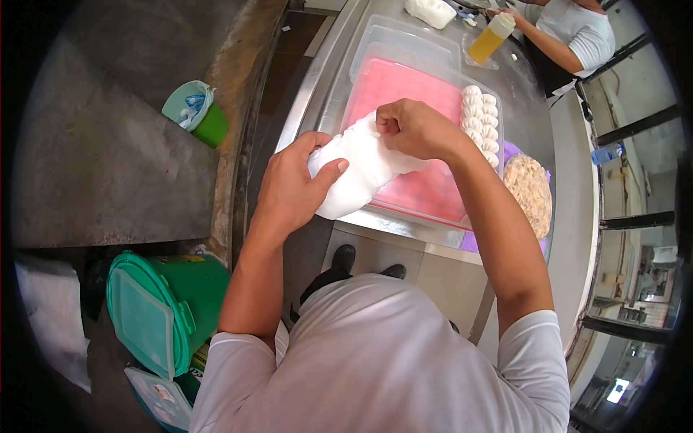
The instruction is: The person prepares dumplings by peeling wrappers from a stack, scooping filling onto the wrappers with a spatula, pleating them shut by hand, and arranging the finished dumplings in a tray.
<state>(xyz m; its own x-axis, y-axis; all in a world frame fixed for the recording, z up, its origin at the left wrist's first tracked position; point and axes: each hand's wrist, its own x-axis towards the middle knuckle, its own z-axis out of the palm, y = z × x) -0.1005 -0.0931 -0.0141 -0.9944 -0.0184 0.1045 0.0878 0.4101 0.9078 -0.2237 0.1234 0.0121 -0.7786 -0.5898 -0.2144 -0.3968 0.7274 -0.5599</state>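
Observation:
My left hand [295, 187] grips the near left side of a soft white bundle [357, 168], its thumb lying on top. The bundle has thin, wrinkled folds; I cannot tell whether it is dough or plastic film. At its far edge, the curled fingers of my right hand [411, 127] pinch a fold. Below both hands, a clear plastic container [501, 122] rests on the steel table [373, 221]. A pink sheet [411, 81] with faint round bumps spreads across most of it. Pleated white dumplings [472, 113] stand in two rows along its right side.
A mound of chopped filling [528, 195] sits on purple plastic [511, 151] at right. Beyond are a squeeze bottle of yellow liquid [490, 40], a white lump [430, 13] and a co-worker [576, 38]. Left are a small green bin [210, 127] and a lidded green bucket [200, 281].

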